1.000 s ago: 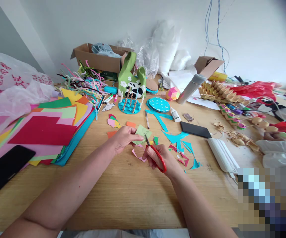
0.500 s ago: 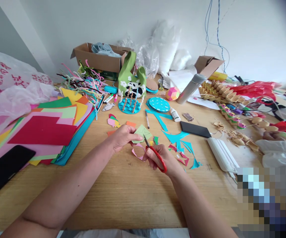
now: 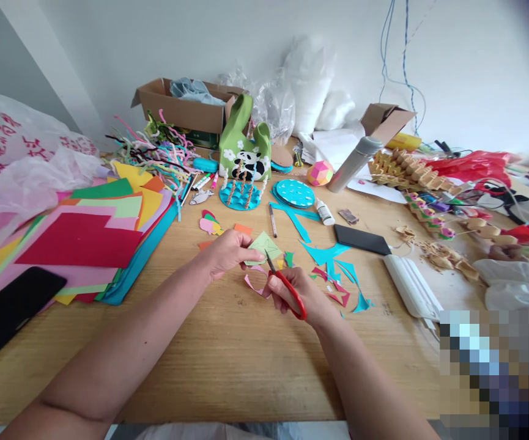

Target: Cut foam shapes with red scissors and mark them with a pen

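My left hand (image 3: 227, 253) pinches a small light green piece of paper (image 3: 264, 245) just above the wooden table (image 3: 227, 360). My right hand (image 3: 301, 293) grips red-handled scissors (image 3: 286, 287), with the blades pointing up into the lower edge of the green paper. Pink, teal and red paper scraps (image 3: 332, 278) lie under and to the right of both hands.
A stack of coloured sheets (image 3: 85, 238) and a black phone (image 3: 10, 308) lie at the left. Pipe cleaners (image 3: 154, 150), a cardboard box (image 3: 184, 107), a green panda craft (image 3: 244, 153), teal discs (image 3: 294, 194), a glue bottle (image 3: 323, 211), a metal flask (image 3: 353, 162) and wooden craft pieces (image 3: 411, 171) crowd the back and right.
The scissors have shifted slightly left along the lower edge of the green paper. My left hand keeps the paper almost still.
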Demonstrator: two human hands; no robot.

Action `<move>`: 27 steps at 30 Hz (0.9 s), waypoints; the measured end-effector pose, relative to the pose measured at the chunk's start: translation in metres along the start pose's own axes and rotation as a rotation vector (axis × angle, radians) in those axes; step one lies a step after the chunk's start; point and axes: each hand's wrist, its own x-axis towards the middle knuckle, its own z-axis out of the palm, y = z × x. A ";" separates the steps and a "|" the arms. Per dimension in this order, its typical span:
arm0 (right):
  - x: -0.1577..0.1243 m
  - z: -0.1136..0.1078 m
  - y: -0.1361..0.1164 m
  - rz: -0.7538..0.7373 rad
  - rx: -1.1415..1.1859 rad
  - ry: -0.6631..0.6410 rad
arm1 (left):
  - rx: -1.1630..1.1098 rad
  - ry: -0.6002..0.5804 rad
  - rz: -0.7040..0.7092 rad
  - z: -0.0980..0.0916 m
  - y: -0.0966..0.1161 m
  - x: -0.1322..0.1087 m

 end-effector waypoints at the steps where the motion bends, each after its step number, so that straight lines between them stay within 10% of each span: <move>1: 0.000 0.000 0.000 0.003 0.001 0.004 | -0.002 0.001 0.000 0.000 0.000 0.000; 27: -0.001 0.002 -0.003 -0.016 0.118 0.013 | -0.142 -0.002 -0.053 0.003 0.000 0.000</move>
